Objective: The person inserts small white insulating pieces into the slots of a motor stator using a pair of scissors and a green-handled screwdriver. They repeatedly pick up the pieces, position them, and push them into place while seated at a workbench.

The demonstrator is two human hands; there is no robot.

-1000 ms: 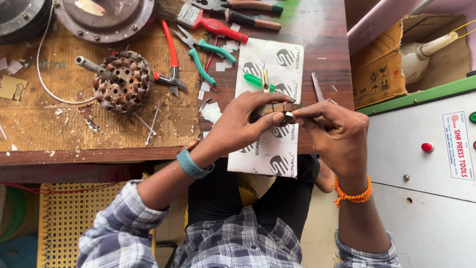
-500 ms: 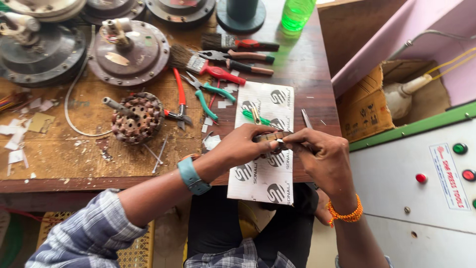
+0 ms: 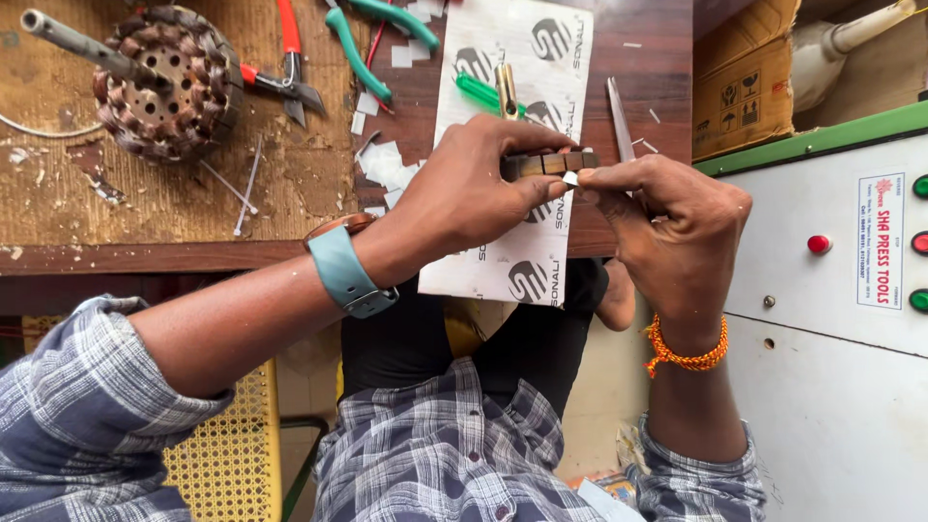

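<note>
The left hand (image 3: 474,188) gripped a small dark block (image 3: 549,162), fingers closed around it. At three o'clock, the right hand (image 3: 677,227) pinched a white slip (image 3: 570,178) against it, above the wooden tabletop (image 3: 290,203).

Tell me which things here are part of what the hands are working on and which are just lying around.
In use:
left hand
right hand
small dark block pinched between them
white printed sheet underneath

Lying about:
wound motor core
red-handled pliers
green-handled pliers
green screwdriver
metal blade
paper scraps
cardboard box
</note>
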